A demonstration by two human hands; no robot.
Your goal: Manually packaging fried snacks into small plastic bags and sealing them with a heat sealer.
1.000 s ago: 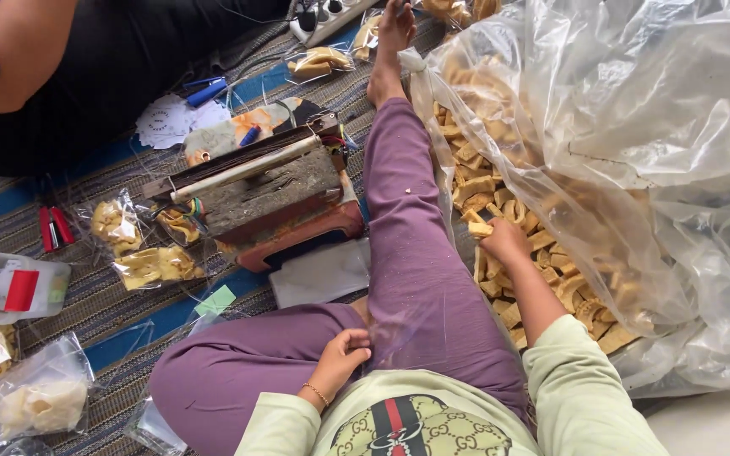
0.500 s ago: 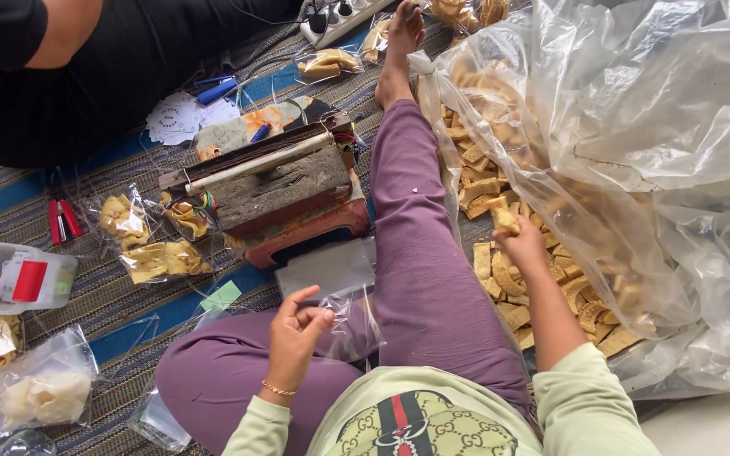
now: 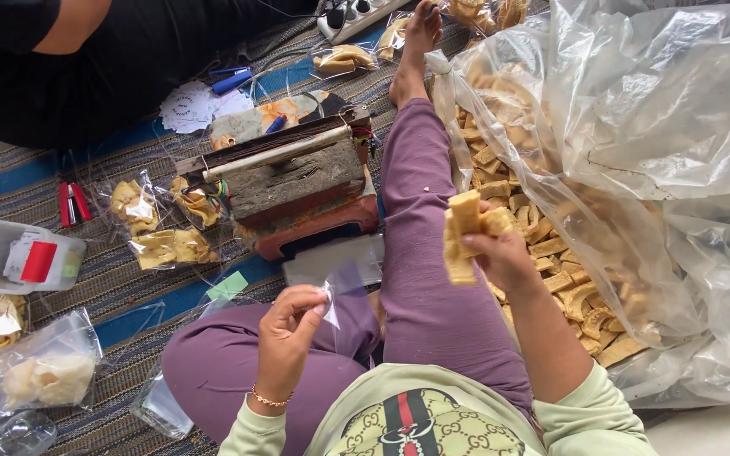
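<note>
Crackers in hand (image 3: 465, 232): a few yellow-brown fried pieces, held above the purple-trousered leg (image 3: 424, 253), just left of the big sack.
Right hand (image 3: 504, 257): fingers closed around these crackers, pieces stand up out of the grip.
Left hand (image 3: 289, 325): thumb and fingers pinch the edge of a small clear plastic bag (image 3: 338, 291), left of the leg.
Big clear sack (image 3: 635, 169): lies open right of the leg, full of the same crackers (image 3: 551, 253).
Heat sealer (image 3: 289, 181): worn, brown, on the striped mat (image 3: 111, 279), left of the leg.
Filled small packets (image 3: 158, 228): left of the sealer, further from the leg.
Other person (image 3: 69, 59): in black, sits beyond the sealer.
</note>
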